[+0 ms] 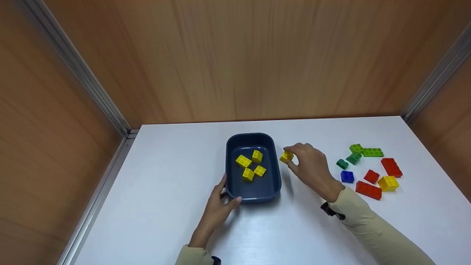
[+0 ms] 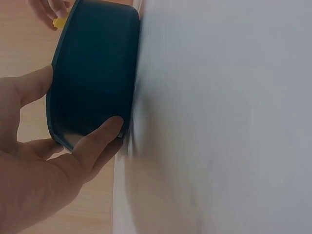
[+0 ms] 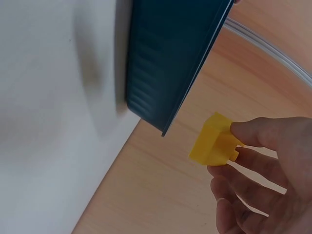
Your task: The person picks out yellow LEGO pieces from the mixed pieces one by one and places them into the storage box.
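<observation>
A dark blue plastic tray [image 1: 254, 191] stands on the table with several yellow toy bricks [image 1: 243, 161] lying loose in it. My left hand [image 1: 215, 212] holds its near left corner, thumb by the near rim and fingers along the left side; in the left wrist view the fingertips press the tray's outer wall [image 2: 95, 63]. Just beyond the tray's right rim, my right hand [image 1: 312, 167] pinches another yellow toy brick [image 1: 286, 156] above the table. The right wrist view shows that brick [image 3: 212, 141] between thumb and fingers, apart from the tray.
To the right on the white table [image 1: 158, 184] lie loose toy bricks: light green ones [image 1: 373, 152], dark green ones [image 1: 342, 164], a blue one [image 1: 347, 176], red ones [image 1: 369, 190] and a yellow one [image 1: 388, 183]. A wooden panel [image 1: 257, 62] rises behind the table.
</observation>
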`<state>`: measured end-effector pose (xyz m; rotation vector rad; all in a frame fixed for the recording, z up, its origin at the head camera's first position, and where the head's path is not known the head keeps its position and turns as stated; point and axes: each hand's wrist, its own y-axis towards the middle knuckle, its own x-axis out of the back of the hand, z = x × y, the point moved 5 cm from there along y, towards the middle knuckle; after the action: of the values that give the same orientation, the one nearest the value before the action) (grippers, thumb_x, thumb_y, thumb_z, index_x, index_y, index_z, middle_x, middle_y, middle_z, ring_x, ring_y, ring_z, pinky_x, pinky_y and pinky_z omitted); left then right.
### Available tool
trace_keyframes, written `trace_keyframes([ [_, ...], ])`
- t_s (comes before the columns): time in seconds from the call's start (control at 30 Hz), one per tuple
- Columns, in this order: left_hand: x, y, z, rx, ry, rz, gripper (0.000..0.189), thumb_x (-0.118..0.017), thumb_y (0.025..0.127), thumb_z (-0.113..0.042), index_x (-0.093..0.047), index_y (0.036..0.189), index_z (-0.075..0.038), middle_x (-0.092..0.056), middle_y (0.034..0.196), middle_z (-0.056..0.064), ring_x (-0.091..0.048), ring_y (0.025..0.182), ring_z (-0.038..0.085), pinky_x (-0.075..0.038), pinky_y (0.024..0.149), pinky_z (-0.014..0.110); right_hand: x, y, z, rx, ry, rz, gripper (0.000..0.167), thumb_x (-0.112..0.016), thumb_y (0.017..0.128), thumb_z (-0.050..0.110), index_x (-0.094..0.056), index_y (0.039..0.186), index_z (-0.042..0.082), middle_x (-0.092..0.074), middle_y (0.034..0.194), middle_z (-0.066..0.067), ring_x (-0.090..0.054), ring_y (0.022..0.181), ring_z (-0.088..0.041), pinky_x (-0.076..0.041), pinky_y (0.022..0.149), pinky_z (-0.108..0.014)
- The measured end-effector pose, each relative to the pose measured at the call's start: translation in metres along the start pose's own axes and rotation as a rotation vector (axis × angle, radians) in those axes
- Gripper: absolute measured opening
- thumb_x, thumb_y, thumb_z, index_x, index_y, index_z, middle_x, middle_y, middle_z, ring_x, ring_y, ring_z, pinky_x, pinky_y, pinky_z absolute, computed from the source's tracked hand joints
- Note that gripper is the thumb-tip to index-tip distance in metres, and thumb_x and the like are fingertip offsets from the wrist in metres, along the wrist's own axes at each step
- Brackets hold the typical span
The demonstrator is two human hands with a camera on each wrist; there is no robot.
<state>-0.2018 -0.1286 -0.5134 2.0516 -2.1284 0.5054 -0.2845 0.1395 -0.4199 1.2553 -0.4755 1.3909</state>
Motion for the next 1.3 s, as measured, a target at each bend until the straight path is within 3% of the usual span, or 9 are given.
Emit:
trace_keyframes([
  [0.37,-0.001,0.002,-0.002,-0.024,0.015,-0.004,0.09,-0.077,0.098,-0.015,-0.023,0.17,-0.012,-0.038,0.162,0.026,-0.046,0.145,0.049,-0.047,0.117,0.053,-0.003,0.004,0.016,0.016,-0.002,0.022,0.035,-0.088,0.089,0.016,-0.079,0.122,0.008,-0.078,0.111,-0.009,-0.073,0.098,-0.028,-0.066,0.085,-0.045],
  [0.73,-0.001,0.001,-0.001,0.001,0.005,-0.004,0.09,-0.076,0.098,-0.016,-0.022,0.17,-0.016,-0.036,0.164,0.025,-0.044,0.147,0.047,-0.048,0.117,0.051,-0.01,0.009,0.034,0.032,0.013,0.08,0.034,-0.086,0.091,0.02,-0.079,0.122,0.009,-0.078,0.113,-0.009,-0.072,0.098,-0.026,-0.065,0.086,-0.042],
  [1.0,0.0,0.001,-0.001,-0.009,-0.003,-0.005,0.089,-0.076,0.098,-0.015,-0.023,0.17,-0.014,-0.035,0.165,0.026,-0.042,0.149,0.047,-0.047,0.118,0.051,-0.017,0.013,0.045,0.106,-0.012,0.087,0.033,-0.086,0.09,0.017,-0.079,0.121,0.008,-0.078,0.111,-0.008,-0.072,0.095,-0.024,-0.064,0.082,-0.039],
  [1.3,0.0,0.001,0.0,-0.052,-0.021,0.01,0.09,-0.076,0.098,-0.014,-0.021,0.17,-0.01,-0.034,0.164,0.028,-0.041,0.149,0.049,-0.049,0.116,0.051,-0.024,0.018,0.056,0.131,-0.03,0.133,0.034,-0.085,0.093,0.023,-0.078,0.122,0.008,-0.077,0.111,-0.007,-0.072,0.097,-0.024,-0.064,0.086,-0.041],
])
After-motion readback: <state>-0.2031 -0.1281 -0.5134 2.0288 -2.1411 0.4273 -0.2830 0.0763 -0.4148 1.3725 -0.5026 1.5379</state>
